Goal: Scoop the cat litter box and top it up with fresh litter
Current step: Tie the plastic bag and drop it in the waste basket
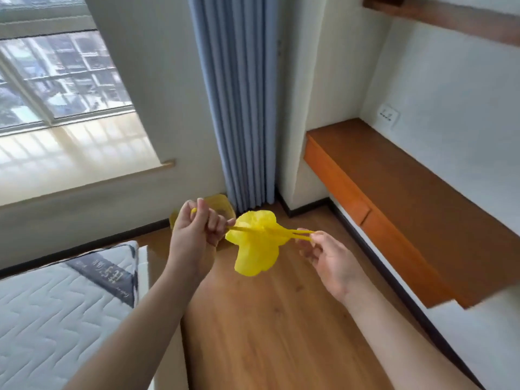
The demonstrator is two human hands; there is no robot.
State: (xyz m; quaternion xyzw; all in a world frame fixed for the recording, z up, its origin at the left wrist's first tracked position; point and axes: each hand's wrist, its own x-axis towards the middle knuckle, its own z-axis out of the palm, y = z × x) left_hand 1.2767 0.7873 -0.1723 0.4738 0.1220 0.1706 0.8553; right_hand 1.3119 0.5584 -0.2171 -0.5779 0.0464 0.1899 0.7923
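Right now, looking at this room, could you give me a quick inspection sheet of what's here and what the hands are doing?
Surface: wooden floor, bare where visible.
Job's things: yellow plastic bag held in the air, its handles pulled taut sideways; yellow container on the floor behind, mostly hidden.
Clutter: nothing seen.
Hands: left hand grips one handle; right hand pinches the other.
Cables: nothing seen.
Surroundings: mattress, blue curtain, window, wooden desk, wall socket.

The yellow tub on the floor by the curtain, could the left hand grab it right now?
Probably not yet. The left hand grips a handle of the yellow bag, which the right hand pinches too, and the yellow tub sits beyond, down on the floor.
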